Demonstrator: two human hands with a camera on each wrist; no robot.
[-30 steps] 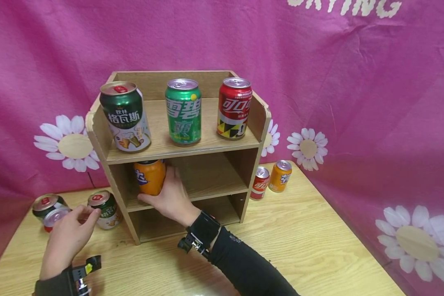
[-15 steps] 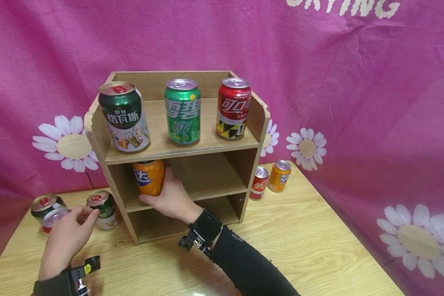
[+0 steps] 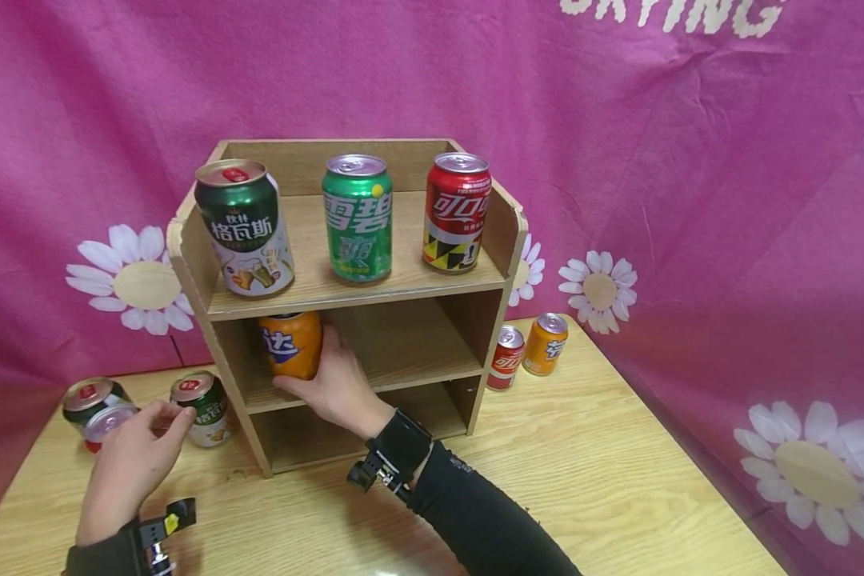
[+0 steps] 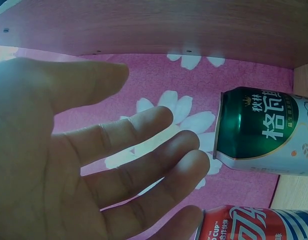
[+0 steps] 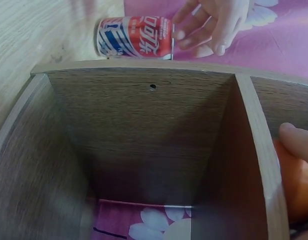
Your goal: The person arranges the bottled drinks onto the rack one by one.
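Observation:
In the head view, my right hand (image 3: 342, 394) grips an orange drink can (image 3: 293, 346) at the left end of the middle shelf. Its thumb is low on the front, and the other fingers are partly hidden behind the can. The can stands upright, blue-and-white lettering facing out. In the right wrist view, only a strip of the orange can (image 5: 294, 182) shows under the thumb. My left hand (image 3: 135, 460) hovers left of the shelf unit, fingers loosely bent and holding nothing. Close by are a green-and-white can (image 3: 209, 412) and a red cola can (image 5: 136, 37).
The wooden shelf unit (image 3: 374, 298) bears a green-and-white can (image 3: 245, 232), a green can (image 3: 357, 220) and a red can (image 3: 457, 212) on top. Another dark-green can (image 3: 90, 400) stands far left. A red can (image 3: 506, 360) and an orange can (image 3: 545, 346) stand right of the unit.
The orange can has turned in my right hand, bringing more of its lettering round to the front. My left hand has stayed in place.

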